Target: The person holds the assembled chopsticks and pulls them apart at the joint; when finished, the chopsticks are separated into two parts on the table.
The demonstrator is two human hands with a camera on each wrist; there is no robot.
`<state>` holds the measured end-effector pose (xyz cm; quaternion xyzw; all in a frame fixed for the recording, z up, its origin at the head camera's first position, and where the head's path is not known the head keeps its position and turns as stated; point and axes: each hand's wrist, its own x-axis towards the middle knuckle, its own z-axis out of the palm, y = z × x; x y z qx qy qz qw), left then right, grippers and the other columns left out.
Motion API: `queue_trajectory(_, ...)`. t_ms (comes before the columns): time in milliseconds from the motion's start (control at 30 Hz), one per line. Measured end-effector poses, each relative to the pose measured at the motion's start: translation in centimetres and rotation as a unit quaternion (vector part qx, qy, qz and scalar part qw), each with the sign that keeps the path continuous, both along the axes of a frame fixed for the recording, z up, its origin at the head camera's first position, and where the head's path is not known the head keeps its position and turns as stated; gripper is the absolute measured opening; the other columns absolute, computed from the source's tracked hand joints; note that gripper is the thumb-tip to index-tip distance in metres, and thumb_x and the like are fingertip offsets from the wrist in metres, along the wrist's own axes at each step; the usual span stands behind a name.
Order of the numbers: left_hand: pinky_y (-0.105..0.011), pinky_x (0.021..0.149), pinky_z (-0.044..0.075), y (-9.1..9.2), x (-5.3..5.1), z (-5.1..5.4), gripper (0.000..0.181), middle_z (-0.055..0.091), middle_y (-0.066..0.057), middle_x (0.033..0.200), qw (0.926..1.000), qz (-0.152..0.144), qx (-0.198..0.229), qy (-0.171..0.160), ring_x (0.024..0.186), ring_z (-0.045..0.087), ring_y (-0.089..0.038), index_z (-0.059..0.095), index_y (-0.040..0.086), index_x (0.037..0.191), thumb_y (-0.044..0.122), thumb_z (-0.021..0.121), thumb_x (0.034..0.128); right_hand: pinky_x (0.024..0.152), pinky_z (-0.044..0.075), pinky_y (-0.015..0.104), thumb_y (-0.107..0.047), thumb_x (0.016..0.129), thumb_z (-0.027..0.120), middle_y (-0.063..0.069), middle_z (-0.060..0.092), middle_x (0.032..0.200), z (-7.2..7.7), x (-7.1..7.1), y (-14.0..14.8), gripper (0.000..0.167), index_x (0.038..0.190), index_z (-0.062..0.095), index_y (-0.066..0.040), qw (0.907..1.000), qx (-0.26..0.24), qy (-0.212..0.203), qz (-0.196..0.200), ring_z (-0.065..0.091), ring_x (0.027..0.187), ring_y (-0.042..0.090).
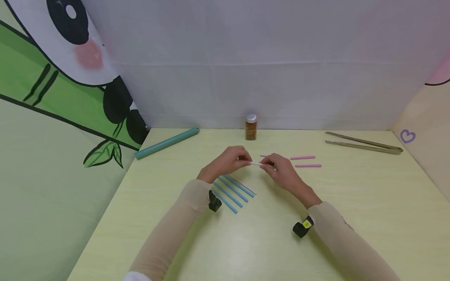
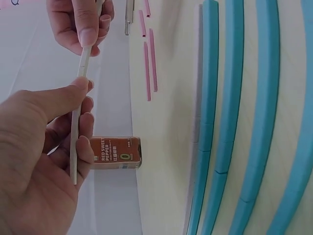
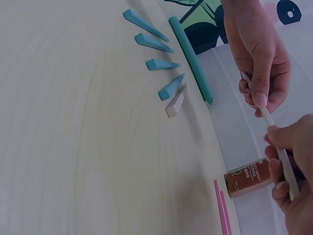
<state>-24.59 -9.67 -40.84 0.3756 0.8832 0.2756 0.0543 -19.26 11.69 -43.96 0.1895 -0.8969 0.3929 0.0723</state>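
Observation:
My left hand and right hand hold a slim white stick between them, raised above the table. In the left wrist view, fine seams cross the white stick between the two grips. Each hand pinches it with thumb against curled fingers, and one end runs along the left palm. Below my left hand lie several blue sticks side by side, partly hidden by that hand and wrist. A pale stick lies alongside them. Several thin pink sticks lie behind and right of my right hand.
A spice jar of red sweet pepper stands at the table's back edge. A teal tube lies at the back left, and metal tongs at the back right. A pale cloth wall rises behind the table.

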Motion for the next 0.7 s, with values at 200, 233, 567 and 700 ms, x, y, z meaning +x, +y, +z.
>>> queue_trajectory(200, -0.020, 0.068, 0.043, 0.48, -0.09, 0.08, 0.013, 0.063, -0.004, 0.088, 1.0000, -0.001, 0.005, 0.000, 0.076, 0.052, -0.013, 0.071, 0.007, 0.096, 0.017, 0.064, 0.0921, 0.072, 0.047, 0.032, -0.014, 0.093, 0.063, 0.006, 0.064, 0.093, -0.18, -0.03, 0.68, 0.012, 0.100, 0.066, -0.005, 0.9999, -0.005, 0.016, -0.001, 0.054, 0.081, 0.019)
queue_trajectory(233, -0.020, 0.068, 0.043, 0.54, -0.12, 0.06, 0.013, 0.063, -0.004, 0.089, 1.0000, 0.000, 0.005, -0.001, 0.076, 0.052, -0.013, 0.071, 0.007, 0.096, 0.017, 0.064, 0.0922, 0.071, 0.046, 0.032, -0.014, 0.092, 0.063, 0.006, 0.064, 0.092, -0.20, -0.04, 0.75, 0.012, 0.100, 0.066, -0.005, 0.9998, -0.008, 0.018, -0.001, 0.054, 0.081, 0.019)
queue_trajectory(567, -0.021, 0.069, 0.043, 0.87, -0.12, 0.10, 0.013, 0.062, -0.003, 0.088, 0.9998, 0.016, 0.012, -0.006, 0.077, 0.052, -0.012, 0.071, 0.007, 0.096, 0.016, 0.063, 0.0921, 0.068, 0.045, 0.030, -0.012, 0.093, 0.062, 0.007, 0.062, 0.091, -0.32, -0.05, 0.98, 0.011, 0.099, 0.064, -0.003, 0.9994, -0.013, 0.031, -0.002, 0.053, 0.079, 0.017)
queue_trajectory(700, -0.022, 0.071, 0.044, 0.85, -0.18, 0.22, 0.013, 0.061, -0.003, 0.090, 0.9998, 0.011, 0.015, -0.007, 0.079, 0.053, -0.014, 0.071, 0.007, 0.097, 0.017, 0.063, 0.0925, 0.070, 0.047, 0.032, -0.011, 0.093, 0.062, 0.008, 0.062, 0.091, -0.22, 0.06, 1.00, 0.010, 0.099, 0.064, -0.003, 0.9994, -0.013, 0.032, -0.004, 0.054, 0.079, 0.019)
